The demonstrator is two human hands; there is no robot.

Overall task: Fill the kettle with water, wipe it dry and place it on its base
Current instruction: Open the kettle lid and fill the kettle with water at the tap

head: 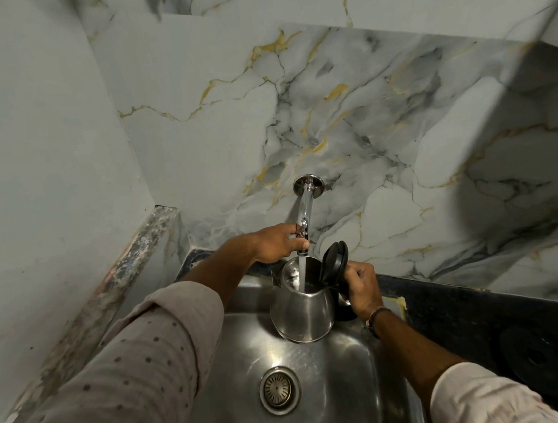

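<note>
Kettle [304,315]: brushed stainless steel body, showing a soft satin sheen; lid [335,264] and handle appearing as smooth black plastic. Sink [339,370]: stainless steel, reflecting light dully, with a metal slotted drain strainer [278,389]. Tap [306,208]: polished chrome, shining brightly. Wall [347,118]: glossy marble-patterned tile, grey and gold veining. Counter [488,313] at right: dark speckled stone, looking polished. Sleeves [122,376]: matt woven cloth, dotted.

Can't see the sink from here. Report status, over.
Left hand on tap, water running. Right hand holds kettle by handle over sink, lid open, filling. Nothing in the way.
</note>
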